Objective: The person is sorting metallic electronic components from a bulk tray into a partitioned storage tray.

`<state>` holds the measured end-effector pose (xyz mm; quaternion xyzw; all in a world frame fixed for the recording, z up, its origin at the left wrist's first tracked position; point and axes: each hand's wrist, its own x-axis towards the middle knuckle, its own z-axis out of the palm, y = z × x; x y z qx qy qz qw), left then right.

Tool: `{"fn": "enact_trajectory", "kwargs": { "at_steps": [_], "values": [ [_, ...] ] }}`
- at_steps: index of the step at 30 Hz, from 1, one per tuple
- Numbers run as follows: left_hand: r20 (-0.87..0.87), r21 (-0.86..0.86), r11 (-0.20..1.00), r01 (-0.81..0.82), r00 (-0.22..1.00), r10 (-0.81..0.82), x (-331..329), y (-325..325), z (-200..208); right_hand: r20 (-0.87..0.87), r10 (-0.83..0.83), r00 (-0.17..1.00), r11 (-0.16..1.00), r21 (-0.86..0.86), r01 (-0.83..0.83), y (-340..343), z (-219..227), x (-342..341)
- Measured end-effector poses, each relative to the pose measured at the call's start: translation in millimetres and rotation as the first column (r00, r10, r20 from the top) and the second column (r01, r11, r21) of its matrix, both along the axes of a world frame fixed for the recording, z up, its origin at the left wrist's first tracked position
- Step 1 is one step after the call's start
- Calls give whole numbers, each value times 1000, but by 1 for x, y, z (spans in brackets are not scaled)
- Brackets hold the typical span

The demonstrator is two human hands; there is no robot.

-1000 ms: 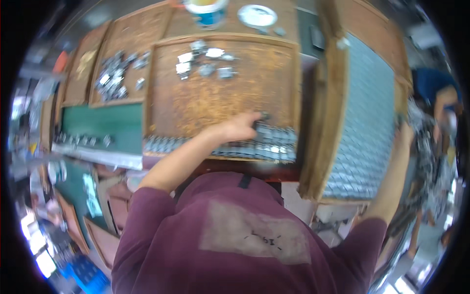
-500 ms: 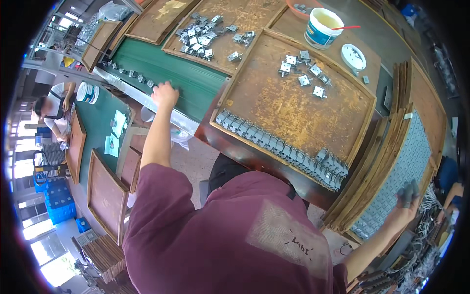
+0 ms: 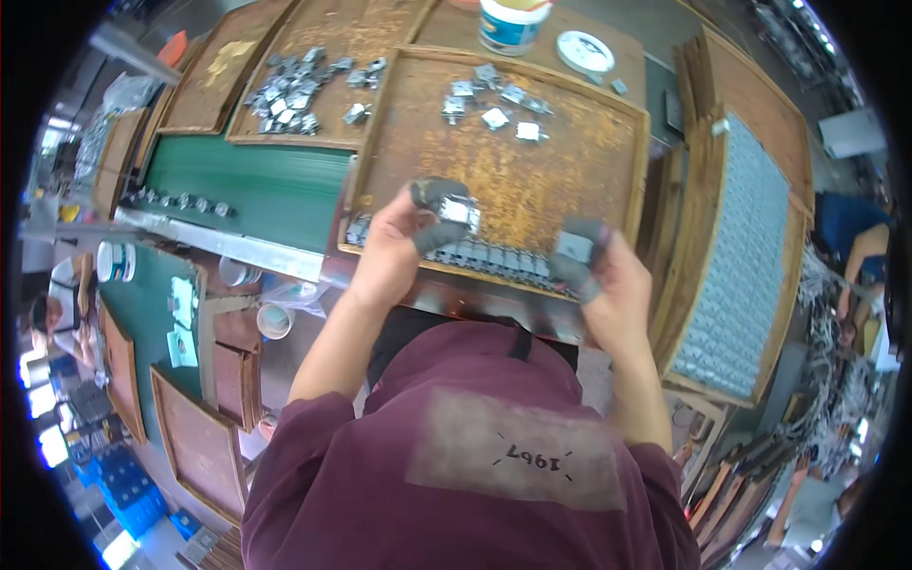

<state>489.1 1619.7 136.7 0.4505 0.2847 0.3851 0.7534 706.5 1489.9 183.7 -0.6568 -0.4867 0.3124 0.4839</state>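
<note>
Between the dark-covered thumb and fingers of my left hand [image 3: 389,249] is a small shiny boxy metal part [image 3: 460,211]. My right hand [image 3: 616,290], its fingertips also covered in dark grey, grips a flat grey square piece [image 3: 576,243]. Both hands are held apart over the near side of a worn wooden tray [image 3: 404,133]. Along that tray's near edge runs a row of grey metal parts [image 3: 494,256], partly hidden by my hands. Several loose silver parts [image 3: 495,119] lie toward its far side.
A green conveyor belt [image 3: 256,176] at left carries several small metal parts [image 3: 185,202]. Another tray holds a heap of parts [image 3: 290,90]. At the back stand a bucket [image 3: 510,28] and a white lid [image 3: 585,53]. A filled tray [image 3: 736,266] leans at right. People [image 3: 71,299] work nearby.
My left hand has come back from the conveyor and holds a metal part over the tray. My right hand has moved from the leaning filled tray to the near tray. The view has shifted right.
</note>
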Motion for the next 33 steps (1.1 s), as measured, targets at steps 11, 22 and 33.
{"fn": "enact_trajectory", "kwargs": {
  "at_steps": [11,22,33],
  "values": [
    [-30,199,938,286,958,-285,39,-52,27,612,17,790,981,144,-132,-27,14,0],
    [-383,731,637,244,919,88,59,-76,6,697,-145,703,980,199,4,-33,-9,-19],
    [-268,826,488,282,958,-101,51,-61,-7,89,92,992,979,-192,-74,-47,-8,-19]
  ]
}}
